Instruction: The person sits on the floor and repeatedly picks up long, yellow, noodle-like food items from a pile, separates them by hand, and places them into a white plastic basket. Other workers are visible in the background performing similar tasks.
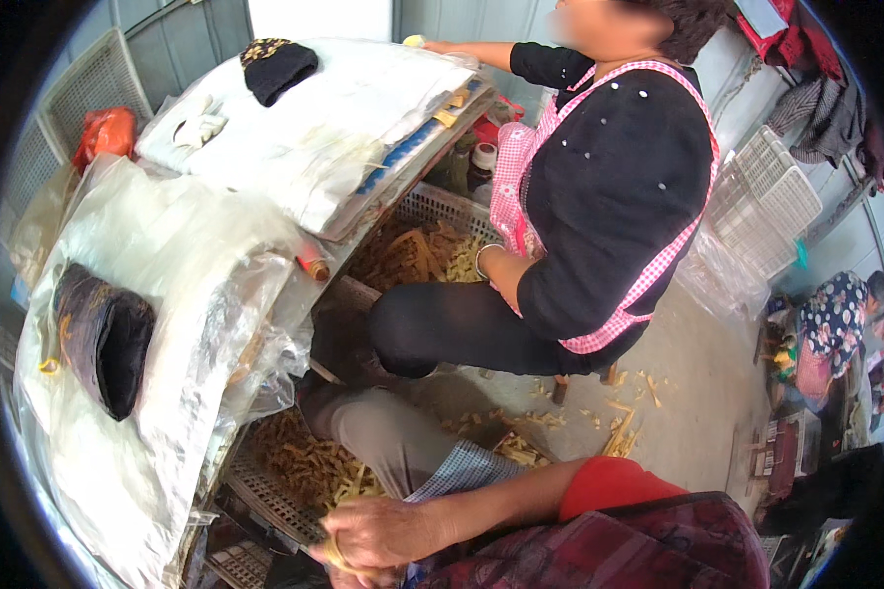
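My right hand [387, 531] reaches in from the red sleeve at lower right, its fingers closed on a pale yellow plant strip [337, 556]. Only a small part of my left hand [345, 580] shows at the bottom edge, close under the right one; its grip is hidden. Just beyond the hands stands a plastic crate [265, 492] with brown, rough strips [306, 453] and paler yellow pieces [361, 482] in it. My knee [394, 434] is beside this crate, with a checked cloth [468, 471] over the thigh.
A plastic-covered table [214, 213] runs along the left, bearing a dark oversleeve [103, 335], a black knitted item [280, 70], white gloves [200, 127] and a red-handled tool [313, 266]. A co-worker [611, 184] sits alongside, by another crate [453, 206]. Yellow scraps [622, 434] litter the floor.
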`<state>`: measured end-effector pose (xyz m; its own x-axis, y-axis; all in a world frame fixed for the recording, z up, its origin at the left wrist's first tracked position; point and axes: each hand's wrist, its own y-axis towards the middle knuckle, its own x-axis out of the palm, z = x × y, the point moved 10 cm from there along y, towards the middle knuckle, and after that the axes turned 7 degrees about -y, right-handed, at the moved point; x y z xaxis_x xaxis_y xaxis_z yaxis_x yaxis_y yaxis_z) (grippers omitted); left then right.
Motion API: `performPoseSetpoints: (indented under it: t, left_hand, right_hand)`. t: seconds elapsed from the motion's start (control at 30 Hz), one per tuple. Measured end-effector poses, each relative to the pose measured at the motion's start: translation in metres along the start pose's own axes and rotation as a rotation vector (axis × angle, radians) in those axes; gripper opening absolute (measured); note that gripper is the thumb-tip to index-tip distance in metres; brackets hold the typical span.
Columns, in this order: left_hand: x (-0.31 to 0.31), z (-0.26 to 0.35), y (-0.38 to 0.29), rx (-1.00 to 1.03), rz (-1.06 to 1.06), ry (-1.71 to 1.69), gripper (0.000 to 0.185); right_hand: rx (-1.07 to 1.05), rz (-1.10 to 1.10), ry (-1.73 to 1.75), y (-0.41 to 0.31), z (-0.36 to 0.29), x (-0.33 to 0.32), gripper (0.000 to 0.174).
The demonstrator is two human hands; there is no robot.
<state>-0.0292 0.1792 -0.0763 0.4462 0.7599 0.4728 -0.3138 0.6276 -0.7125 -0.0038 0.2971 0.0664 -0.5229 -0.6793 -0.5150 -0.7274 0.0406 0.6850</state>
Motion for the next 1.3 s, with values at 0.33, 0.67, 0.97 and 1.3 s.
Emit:
performPoseSetpoints:
  t: [0.33,0.67,0.97,1.3]
  left_hand:
    - [0.028,0.078,-0.061,0.796,0.265,0.763,0.032]
    - [-0.005,0.039,-0.07,0.71,0.253,0.88,0.038]
    - [-0.013,0.048,-0.066,0.758,0.315,0.798,0.013]
    - [-0.131,0.111,-0.01,0.78,0.625,0.632,0.023]
  right_hand:
    - [0.08,-0.296,-0.075,-0.014,-0.01,0.042,0.021]
    - [1.033,0.072,1.324,-0.008,0.044,-0.014,0.026]
    - [0.827,-0.172,0.878,-0.009,0.04,0.02,0.022]
    - [0.582,-0.24,0.004,0.037,0.104,0.122,0.023]
